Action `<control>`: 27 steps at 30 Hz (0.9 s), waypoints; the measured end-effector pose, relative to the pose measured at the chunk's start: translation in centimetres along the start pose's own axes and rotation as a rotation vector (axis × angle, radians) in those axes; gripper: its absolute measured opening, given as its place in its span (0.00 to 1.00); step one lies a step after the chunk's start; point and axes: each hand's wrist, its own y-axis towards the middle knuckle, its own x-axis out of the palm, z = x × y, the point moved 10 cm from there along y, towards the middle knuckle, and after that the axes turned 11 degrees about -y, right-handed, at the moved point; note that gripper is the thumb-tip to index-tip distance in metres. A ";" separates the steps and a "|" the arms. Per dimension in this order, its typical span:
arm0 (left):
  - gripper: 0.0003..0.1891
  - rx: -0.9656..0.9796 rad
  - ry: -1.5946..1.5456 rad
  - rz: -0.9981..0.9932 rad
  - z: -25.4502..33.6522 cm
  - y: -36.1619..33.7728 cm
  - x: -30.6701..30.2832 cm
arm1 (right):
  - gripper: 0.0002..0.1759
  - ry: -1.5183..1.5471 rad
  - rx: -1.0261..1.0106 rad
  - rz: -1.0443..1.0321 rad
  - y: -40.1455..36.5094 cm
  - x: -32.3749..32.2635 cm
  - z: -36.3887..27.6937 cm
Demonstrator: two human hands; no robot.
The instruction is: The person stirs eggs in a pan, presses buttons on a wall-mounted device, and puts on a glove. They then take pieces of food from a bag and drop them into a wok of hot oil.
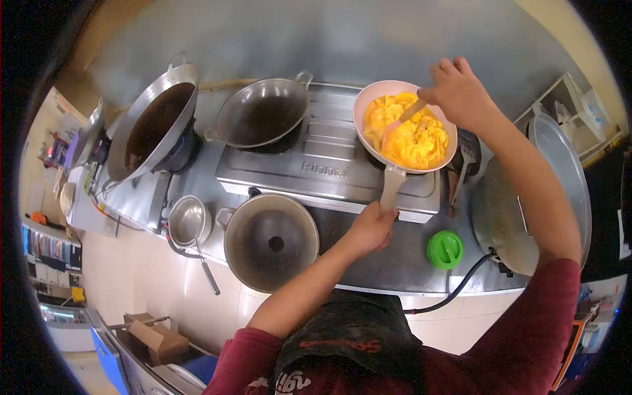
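My left hand (373, 229) is wrapped round the pale handle of a frying pan (364, 108), which sits over the right burner of a steel gas stove (316, 169). Bright yellow scrambled eggs (421, 143) fill much of the pan. Above its upper right rim, my right hand (457, 93) grips a spatula (413, 109) with a wooden-looking handle. The spatula's pinkish blade is pushed into the eggs on the left side. Some fingers of the right hand stick up, away from the handle.
A wok (263, 108) rests on the left burner; a larger wok of dark liquid (158, 125) stands further left. In front are a deep pot (271, 242) and a strainer (187, 220). To the right lie a green lid (445, 249), a slotted turner (466, 158) and a big pot (500, 217).
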 end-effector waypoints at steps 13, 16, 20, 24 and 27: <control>0.14 -0.074 -0.023 0.007 -0.1 -0.9 -0.2 | 0.08 -0.086 0.281 -0.471 -7.9 5.0 -4.7; 0.15 -0.087 -0.035 0.005 -0.8 -0.3 -0.3 | 0.08 -0.080 0.372 -0.411 -7.3 5.7 -2.6; 0.15 -0.097 -0.090 -0.011 -1.3 -0.1 -0.4 | 0.09 0.126 0.364 -0.506 -10.7 0.1 2.0; 0.15 -0.106 -0.050 0.000 -0.3 -0.8 -0.5 | 0.11 0.182 0.239 -0.601 -13.5 -3.4 0.8; 0.15 -0.105 -0.034 0.000 -0.1 -0.9 -0.4 | 0.12 0.238 0.223 -0.524 -13.3 -1.8 -3.7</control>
